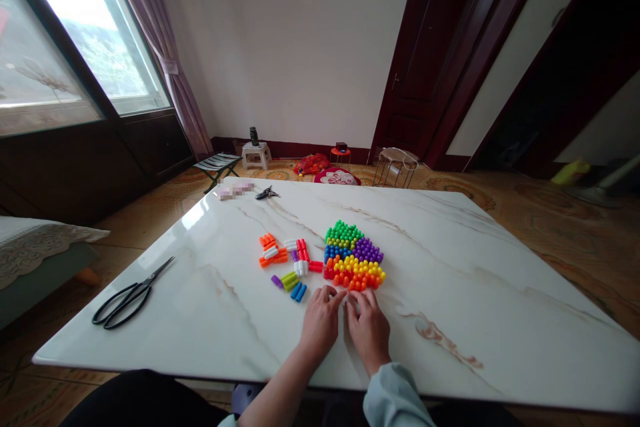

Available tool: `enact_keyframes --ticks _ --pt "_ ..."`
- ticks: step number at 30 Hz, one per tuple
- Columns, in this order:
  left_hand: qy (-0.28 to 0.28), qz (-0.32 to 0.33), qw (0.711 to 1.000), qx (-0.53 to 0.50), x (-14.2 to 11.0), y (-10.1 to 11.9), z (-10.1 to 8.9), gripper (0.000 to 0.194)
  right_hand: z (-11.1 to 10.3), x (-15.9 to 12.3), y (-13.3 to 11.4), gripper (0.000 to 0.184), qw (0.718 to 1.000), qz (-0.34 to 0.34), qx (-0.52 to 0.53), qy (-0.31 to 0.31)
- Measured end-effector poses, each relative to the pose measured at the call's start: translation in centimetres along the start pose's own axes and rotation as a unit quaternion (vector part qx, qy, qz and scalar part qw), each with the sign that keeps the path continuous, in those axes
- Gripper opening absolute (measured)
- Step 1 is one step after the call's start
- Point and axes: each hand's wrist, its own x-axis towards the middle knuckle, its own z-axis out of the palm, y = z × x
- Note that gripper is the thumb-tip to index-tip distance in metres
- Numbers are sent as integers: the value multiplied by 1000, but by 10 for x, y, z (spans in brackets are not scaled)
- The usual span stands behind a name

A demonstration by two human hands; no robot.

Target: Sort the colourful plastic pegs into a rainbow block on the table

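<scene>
My left hand (pixel 323 320) and my right hand (pixel 369 325) meet at the near edge of a colour-sorted cluster of small round-ended plastic pieces. Fingers on both hands are bent and pinched together; what they hold, if anything, is too small to make out. Orange pieces (pixel 357 281) lie right in front of the fingertips. Behind them come yellow (pixel 357 265), blue (pixel 336 253), purple (pixel 369 250) and green pieces (pixel 343 231). Left of the cluster lie short tubes in small groups: orange (pixel 273 259), red (pixel 303 250), white (pixel 301 268), lime (pixel 289 280) and blue (pixel 299 291).
Black-handled scissors (pixel 133 295) lie on the left of the marble-patterned table (pixel 475 267). At its far edge are pliers or clippers (pixel 267 193) and a blurred pinkish item (pixel 235 189). Beyond stand a folding stool (pixel 217 163), a white stool (pixel 256 155) and a round stool (pixel 397 160).
</scene>
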Motion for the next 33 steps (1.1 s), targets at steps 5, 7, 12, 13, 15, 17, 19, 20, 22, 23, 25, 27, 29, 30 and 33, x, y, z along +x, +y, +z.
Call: enact_keyframes --ticks 5,7,12,13,15,17,19,20,22,23,25,27,29,30,33 --pt "6 1 1000 -18 -1 1 -1 40 -1 1 -1 29 1000 -1 10 2" --pt "21 -2 998 -51 -2 0 1 37 -3 1 -1 28 1000 1 21 -3" --pt "136 -72 972 -177 9 -10 -6 23 -4 1 0 24 999 6 47 -9" --pt "158 -86 967 -179 16 -13 -11 21 -4 1 1 23 999 7 50 -10" --pt "170 -91 970 -150 35 -17 -24 19 -4 1 1 22 998 10 56 -8" --pt "115 -64 988 -80 57 -21 -38 27 -4 1 1 22 998 13 61 -3" --pt "35 -25 999 12 79 -25 -51 45 -4 1 1 23 998 12 63 3" --pt "-5 1 999 54 89 -26 -57 53 -4 1 1 23 998 11 63 5" --pt "-71 55 989 120 106 -28 -64 62 -4 2 0 24 998 10 62 7" --pt "-95 81 982 142 113 -28 -66 62 -4 2 0 24 998 11 63 7" --pt "-126 118 971 165 123 -28 -68 61 -4 2 0 24 998 13 64 5" --pt "-144 139 965 171 131 -27 -67 59 -3 2 0 23 998 14 67 6" --pt "-156 153 961 168 135 -26 -65 58 -2 2 0 23 997 15 70 9" --pt "-160 159 960 166 137 -26 -64 57 -2 1 0 23 997 15 71 10" --pt "-167 172 956 168 140 -27 -61 47 -1 1 1 23 997 17 75 6"
